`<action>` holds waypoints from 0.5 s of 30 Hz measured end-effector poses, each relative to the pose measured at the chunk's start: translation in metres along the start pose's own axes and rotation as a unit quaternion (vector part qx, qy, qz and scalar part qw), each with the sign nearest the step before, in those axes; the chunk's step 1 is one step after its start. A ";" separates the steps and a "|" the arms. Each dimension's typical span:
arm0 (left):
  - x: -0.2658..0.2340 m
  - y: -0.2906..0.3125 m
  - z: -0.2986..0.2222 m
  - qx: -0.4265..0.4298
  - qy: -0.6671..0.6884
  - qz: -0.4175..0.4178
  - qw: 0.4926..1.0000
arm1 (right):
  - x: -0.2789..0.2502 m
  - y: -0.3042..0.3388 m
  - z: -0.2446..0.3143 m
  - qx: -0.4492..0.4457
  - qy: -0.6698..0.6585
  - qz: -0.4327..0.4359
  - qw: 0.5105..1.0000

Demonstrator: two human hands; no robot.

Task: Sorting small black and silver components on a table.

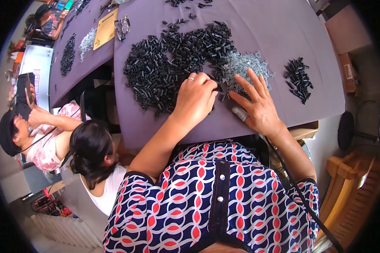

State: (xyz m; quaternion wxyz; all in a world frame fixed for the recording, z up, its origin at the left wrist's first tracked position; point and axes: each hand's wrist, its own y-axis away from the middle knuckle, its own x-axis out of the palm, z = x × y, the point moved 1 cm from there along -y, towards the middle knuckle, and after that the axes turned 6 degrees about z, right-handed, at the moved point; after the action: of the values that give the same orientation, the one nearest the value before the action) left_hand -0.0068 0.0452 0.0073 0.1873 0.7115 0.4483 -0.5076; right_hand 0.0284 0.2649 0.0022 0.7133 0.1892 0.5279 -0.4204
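A large heap of small black tube-like plastic pieces (156, 71) covers the middle of the table. My left hand (194, 99) is at its near right edge, fingers curled together, with a ring on one finger. A dark end of one black piece shows at those fingertips. Against the heap's right side lies a pile of small clear pieces (242, 67), thin and glittering. My right hand (259, 107) is over the near edge of this pile, its fingers spread and nothing visibly held. Grey wrapping (240, 113) covers its thumb tip.
A smaller pile of black pieces (299, 80) lies to the right on the purple-grey tablecloth (283, 42). Eyeglasses (122, 27) and a tan clipboard-like board (105, 28) are at far left. Two people sit close on my left; another works farther back. Cardboard boxes (348, 71) stand at right.
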 end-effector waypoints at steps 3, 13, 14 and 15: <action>0.001 -0.006 0.000 -0.006 -0.014 0.026 1.000 | 0.000 -0.010 0.003 -0.007 0.005 -0.031 0.999; -0.012 0.012 0.014 -0.016 0.040 -0.002 0.999 | 0.001 -0.010 0.001 0.009 -0.018 -0.047 0.999; -0.015 0.013 0.016 -0.020 0.044 -0.015 0.999 | 0.001 -0.011 0.001 0.001 -0.008 -0.047 0.999; -0.017 0.014 0.016 -0.018 0.036 -0.016 0.999 | 0.000 -0.011 0.002 0.001 -0.009 -0.049 0.999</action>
State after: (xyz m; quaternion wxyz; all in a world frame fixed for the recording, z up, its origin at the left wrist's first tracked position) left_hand -0.0061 0.0185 0.0133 0.1759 0.7187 0.4751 -0.4762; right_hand 0.0209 0.2569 0.0045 0.6966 0.1598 0.5297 -0.4568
